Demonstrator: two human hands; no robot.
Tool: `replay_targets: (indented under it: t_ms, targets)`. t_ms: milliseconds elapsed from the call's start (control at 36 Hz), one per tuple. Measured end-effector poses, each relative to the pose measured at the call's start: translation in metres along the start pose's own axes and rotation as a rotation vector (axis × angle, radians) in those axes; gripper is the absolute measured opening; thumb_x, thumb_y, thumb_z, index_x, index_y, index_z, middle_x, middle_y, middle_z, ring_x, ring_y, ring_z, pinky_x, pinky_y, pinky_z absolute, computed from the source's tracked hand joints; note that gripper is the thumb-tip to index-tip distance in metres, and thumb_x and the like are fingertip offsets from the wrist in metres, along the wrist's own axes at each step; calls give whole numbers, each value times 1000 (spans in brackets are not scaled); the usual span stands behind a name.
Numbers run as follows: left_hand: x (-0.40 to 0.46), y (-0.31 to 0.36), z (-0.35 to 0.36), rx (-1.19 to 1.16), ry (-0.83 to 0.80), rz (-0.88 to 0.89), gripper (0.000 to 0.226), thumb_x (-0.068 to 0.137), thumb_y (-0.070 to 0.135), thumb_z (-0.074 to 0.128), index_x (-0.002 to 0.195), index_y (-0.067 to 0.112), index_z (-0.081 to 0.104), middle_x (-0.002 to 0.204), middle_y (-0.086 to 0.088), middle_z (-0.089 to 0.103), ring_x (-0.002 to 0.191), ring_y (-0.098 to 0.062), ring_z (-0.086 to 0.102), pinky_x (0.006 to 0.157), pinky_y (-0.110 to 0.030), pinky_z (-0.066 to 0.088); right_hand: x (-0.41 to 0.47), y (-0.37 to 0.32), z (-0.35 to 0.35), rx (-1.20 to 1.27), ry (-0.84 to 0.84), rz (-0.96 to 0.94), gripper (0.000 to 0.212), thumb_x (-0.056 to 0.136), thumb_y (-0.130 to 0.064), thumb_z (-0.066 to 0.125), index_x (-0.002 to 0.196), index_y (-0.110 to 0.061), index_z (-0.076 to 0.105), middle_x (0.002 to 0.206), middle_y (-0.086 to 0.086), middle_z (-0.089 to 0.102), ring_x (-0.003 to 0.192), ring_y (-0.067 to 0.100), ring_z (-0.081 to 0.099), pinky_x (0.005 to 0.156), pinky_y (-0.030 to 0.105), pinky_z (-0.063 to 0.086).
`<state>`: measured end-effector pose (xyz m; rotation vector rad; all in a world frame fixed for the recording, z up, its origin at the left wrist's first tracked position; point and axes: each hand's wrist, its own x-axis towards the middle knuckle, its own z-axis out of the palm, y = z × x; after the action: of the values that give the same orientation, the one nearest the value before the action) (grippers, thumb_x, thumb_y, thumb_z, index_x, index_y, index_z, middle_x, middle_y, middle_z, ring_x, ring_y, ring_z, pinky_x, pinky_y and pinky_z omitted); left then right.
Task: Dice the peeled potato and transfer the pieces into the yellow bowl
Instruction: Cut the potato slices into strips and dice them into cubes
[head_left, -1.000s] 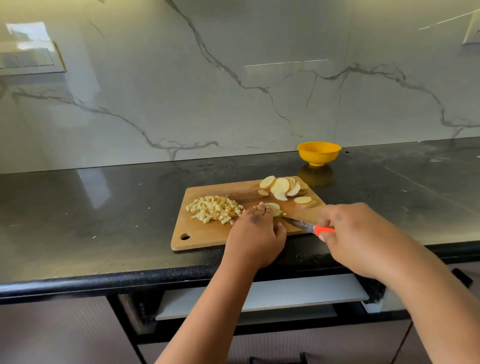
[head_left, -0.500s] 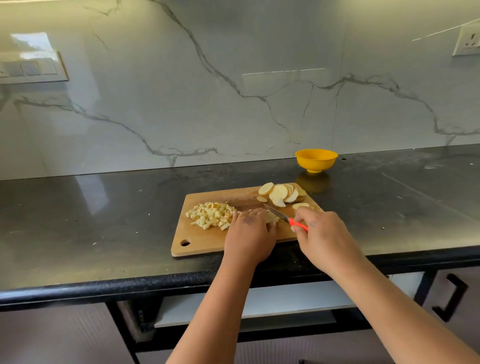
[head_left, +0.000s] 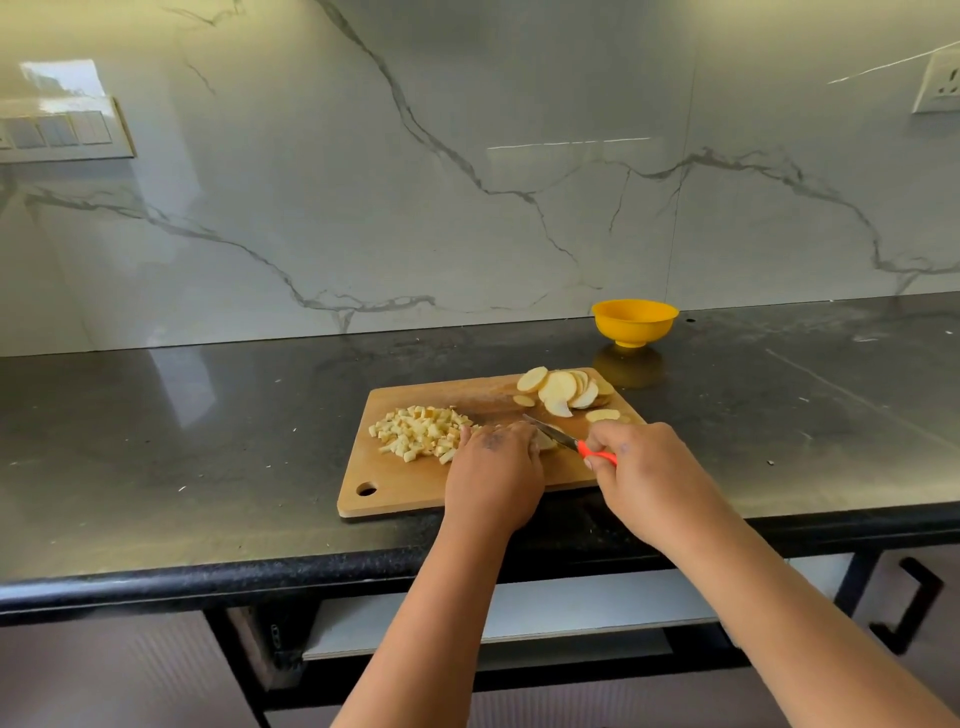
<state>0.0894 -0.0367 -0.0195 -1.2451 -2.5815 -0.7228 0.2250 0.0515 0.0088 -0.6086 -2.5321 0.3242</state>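
Potato slices (head_left: 563, 388): lying fanned at the far corner of the board, just beyond the R hand; one loose slice (head_left: 601, 415) sitting nearer, right by the R knuckles.
Potato piece being cut (head_left: 545, 441): lying on the board btwn the two hands, mostly hidden under the L fingers; only a pale edge is showing.
Diced pile (head_left: 422, 432): sitting on the board just left of & slightly beyond the L hand, nearest cubes almost touching the L fingertips.
L hand (head_left: 493, 470): lying palm-down on the board, fingers curled over the potato piece & pressing it down; back of the hand is facing the camera, so the grip underneath can't be seen in detail.
R hand (head_left: 647, 475): wrapping closed round the knife's orange handle, fingers fully curled.
Knife (head_left: 563, 439): handle in the R hand, blade pointing away & leftward, tip reaching past the L fingers; blade is meeting the potato piece beside the L hand, exact contact not clear.
Cutting board (head_left: 405, 491): wooden, lying flat on the desk under both hands, hang-hole at the corner near-left of the L hand.
Yellow bowl (head_left: 635, 322): standing upright on the desk well beyond the R hand, apart from the board; inside not visible.
Desk (head_left: 182, 441): dark, glossy, carrying board & bowl.
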Motion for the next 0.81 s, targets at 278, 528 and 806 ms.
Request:
replay_targets:
  t_ms: [278, 528, 806]
  targets:
    - [-5, 3, -6, 30, -27, 10, 42, 105, 23, 31, 141, 17, 51, 145, -3, 53, 137, -21, 43, 122, -41, 7, -13, 13, -60, -54, -115, 42, 6, 96, -31, 58, 92, -28, 62, 81, -12, 51, 68, 3, 50, 49, 15, 30]
    - [-13, 7, -8, 93, -30, 19, 43, 97, 23, 35, 132, 13, 58, 141, -7, 56, 129, -20, 50, 123, -41, 2, -5, -4, -13, 45, 73, -10, 8, 96, -22, 55, 94, -19, 62, 67, -7, 50, 57, 7, 47, 44, 24, 31]
    - [-11, 12, -8, 114, -46, 11, 39, 99, 21, 32, 125, 13, 60, 118, -5, 67, 108, -20, 60, 125, -42, 5, -6, -10, 8, -42, -34, -9, 11, 97, -17, 50, 88, -24, 50, 76, -7, 52, 65, 11, 51, 49, 20, 33]
